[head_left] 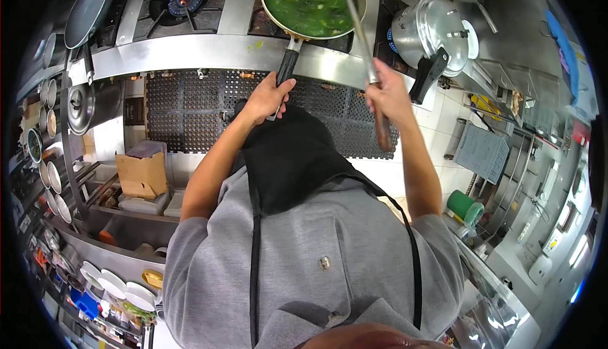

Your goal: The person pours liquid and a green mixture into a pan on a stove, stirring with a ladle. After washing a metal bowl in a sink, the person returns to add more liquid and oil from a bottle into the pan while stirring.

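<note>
My left hand [268, 99] is wrapped round the black handle of a frying pan [293, 31] that sits on the stove. Green leafy food in liquid [304, 0] fills the pan. In my right hand [389, 95] is the wooden handle of a long metal ladle [361, 29]. The ladle's shaft slants up and left over the pan's right rim, and its bowl rests at the far side among the greens, partly sunk in them.
Right of the pan stands a pressure cooker [429, 32] over a blue flame, its black handle pointing toward me. A lit burner [185, 0] and a grey frying pan [89, 10] are on the left. A black perforated mat [190, 114] lies below the stove's steel edge.
</note>
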`<state>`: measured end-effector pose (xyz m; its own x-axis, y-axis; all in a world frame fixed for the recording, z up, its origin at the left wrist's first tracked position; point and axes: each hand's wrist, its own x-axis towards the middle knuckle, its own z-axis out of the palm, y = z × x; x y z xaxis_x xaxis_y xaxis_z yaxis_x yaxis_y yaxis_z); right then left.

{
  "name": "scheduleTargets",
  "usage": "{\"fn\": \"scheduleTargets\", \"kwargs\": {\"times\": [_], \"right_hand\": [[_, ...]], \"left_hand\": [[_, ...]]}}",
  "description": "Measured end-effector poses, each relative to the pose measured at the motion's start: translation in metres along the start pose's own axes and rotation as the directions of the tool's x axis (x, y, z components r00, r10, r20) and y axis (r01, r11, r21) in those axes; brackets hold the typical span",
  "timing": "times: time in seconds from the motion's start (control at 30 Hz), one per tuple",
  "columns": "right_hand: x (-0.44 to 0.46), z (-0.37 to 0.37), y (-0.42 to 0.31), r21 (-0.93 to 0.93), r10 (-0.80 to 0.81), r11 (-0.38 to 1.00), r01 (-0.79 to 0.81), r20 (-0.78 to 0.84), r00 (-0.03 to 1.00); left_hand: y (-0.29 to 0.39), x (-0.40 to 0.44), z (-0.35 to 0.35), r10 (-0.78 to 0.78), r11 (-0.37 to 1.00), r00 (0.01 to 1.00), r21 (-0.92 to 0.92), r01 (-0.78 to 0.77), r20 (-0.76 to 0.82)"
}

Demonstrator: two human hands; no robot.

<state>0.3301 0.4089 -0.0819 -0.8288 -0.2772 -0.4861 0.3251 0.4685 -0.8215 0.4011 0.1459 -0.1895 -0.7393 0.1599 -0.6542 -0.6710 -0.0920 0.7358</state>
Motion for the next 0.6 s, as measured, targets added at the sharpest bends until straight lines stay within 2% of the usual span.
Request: {"fn": "scheduleTargets", "kwargs": {"times": [0.07,0.13,0.17,0.2,0.27,0.3,0.33,0.4,0.5,0.6], "right_hand": [[0.005,0.022,0.012,0.230,-0.027,0.973,-0.007,0.145,0.989],[-0.001,0.041,0.010,0.406,-0.027,0.911,-0.068,0.224,0.974],[-0.005,0.045,0.008,0.522,-0.049,0.849,-0.074,0.218,0.975],[-0.005,0.039,0.010,0.523,-0.049,0.849,-0.074,0.218,0.975],[-0.010,0.021,0.012,0.800,-0.107,0.555,-0.227,0.339,0.935],[-0.015,0.016,0.011,0.878,-0.149,0.402,-0.259,0.342,0.928],[-0.020,0.008,0.010,0.877,-0.191,0.407,-0.256,0.355,0.915],[-0.037,-0.008,-0.007,0.807,-0.133,0.542,-0.235,0.359,0.924],[-0.062,-0.030,-0.035,0.601,-0.055,0.787,-0.139,0.292,0.955],[-0.081,-0.040,-0.068,0.434,0.004,0.896,-0.091,0.197,0.980]], "left_hand": [[-0.002,0.002,-0.001,0.017,1.000,1.000,-0.003,-0.017,-0.004],[0.000,0.000,0.000,0.017,1.000,1.000,-0.001,-0.017,0.000],[-0.001,0.000,0.000,0.018,1.000,1.000,-0.006,-0.018,0.003],[-0.001,0.002,-0.001,0.017,1.000,1.000,-0.006,-0.017,0.003],[-0.004,0.004,-0.001,0.018,1.000,1.000,-0.005,-0.018,0.004],[-0.005,0.004,0.000,0.015,1.000,1.000,-0.008,-0.015,0.010],[-0.004,0.004,-0.001,0.013,1.000,1.000,-0.005,-0.013,0.010],[-0.004,0.005,-0.002,0.013,1.000,1.000,-0.012,-0.012,0.013],[-0.004,0.003,-0.001,0.029,1.000,1.000,-0.004,-0.029,0.000],[-0.001,0.000,-0.001,0.019,1.000,1.000,-0.008,-0.019,0.000]]}}
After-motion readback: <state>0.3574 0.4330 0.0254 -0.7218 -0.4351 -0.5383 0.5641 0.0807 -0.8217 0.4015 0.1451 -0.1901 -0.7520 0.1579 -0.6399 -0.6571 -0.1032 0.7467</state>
